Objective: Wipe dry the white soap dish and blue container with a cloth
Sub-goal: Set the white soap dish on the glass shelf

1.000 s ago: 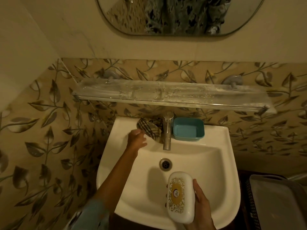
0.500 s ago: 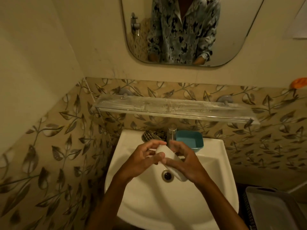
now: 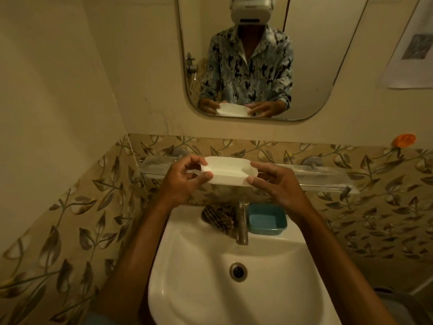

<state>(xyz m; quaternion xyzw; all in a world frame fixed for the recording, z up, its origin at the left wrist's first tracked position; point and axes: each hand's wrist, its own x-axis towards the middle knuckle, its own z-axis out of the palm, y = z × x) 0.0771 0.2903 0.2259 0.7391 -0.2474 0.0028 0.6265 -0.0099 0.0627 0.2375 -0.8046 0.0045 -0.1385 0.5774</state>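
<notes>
The dish [image 3: 228,171] is held at mid-frame with its long axis running left to right. The left hand [image 3: 181,181] pinches one end and the right hand [image 3: 278,186] the other. Below them, the cloth [image 3: 218,218] lies on the sink [image 3: 187,289] rim left of the tap [image 3: 242,224], nearer the left hand. The container [image 3: 267,219] stands right of the tap.

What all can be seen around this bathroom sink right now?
soap dish: one, white, held up before the shelf
cloth: one, checked brown, sink ledge left of tap
container: one, blue, sink ledge right of tap
tap: one, metal, back of sink
sink: one, white, below the hands
shelf: one, clear, on the tiled wall
mirror: one, silvery, above the shelf
paper: one, white, wall at right
left hand: one, grips the dish's left end
right hand: one, grips the dish's right end
</notes>
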